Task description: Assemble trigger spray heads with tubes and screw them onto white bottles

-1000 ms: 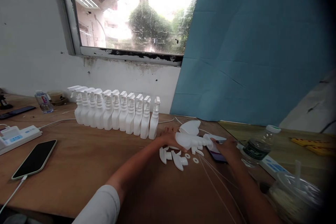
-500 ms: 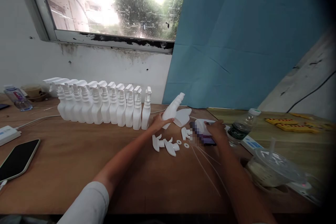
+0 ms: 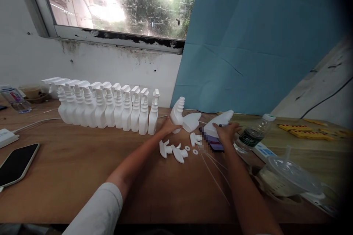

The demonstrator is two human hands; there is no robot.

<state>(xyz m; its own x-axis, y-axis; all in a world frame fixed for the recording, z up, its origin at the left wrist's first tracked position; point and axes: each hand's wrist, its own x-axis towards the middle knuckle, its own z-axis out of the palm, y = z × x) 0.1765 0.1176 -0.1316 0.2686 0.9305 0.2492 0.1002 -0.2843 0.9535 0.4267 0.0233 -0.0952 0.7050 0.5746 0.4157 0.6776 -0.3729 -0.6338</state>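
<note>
My left hand (image 3: 168, 126) grips a white spray bottle body (image 3: 178, 114) with no trigger head, nearly upright on the table. My right hand (image 3: 227, 132) grasps another headless white bottle (image 3: 217, 125), which is tilted with its neck toward the upper right; some fingers are hidden. Between the hands a third bottle body (image 3: 191, 122) lies on its side. Nearer to me lie white trigger heads, one (image 3: 164, 149) at the left, another (image 3: 179, 153) beside it and one (image 3: 195, 139) farther right. Two small white washers (image 3: 195, 152) and several thin tubes (image 3: 213, 174) lie close by.
A row of white spray bottles with heads (image 3: 110, 108) stands left. A purple packet (image 3: 216, 144) lies under my right hand. To the right are a water bottle (image 3: 252, 134), a lidded cup with a straw (image 3: 286, 176) and yellow strips (image 3: 306, 132). A phone (image 3: 18, 165) lies far left.
The bottle in my left hand has gone from leaning right to nearly upright. My right hand has tipped its bottle, and the neck now points up to the right.
</note>
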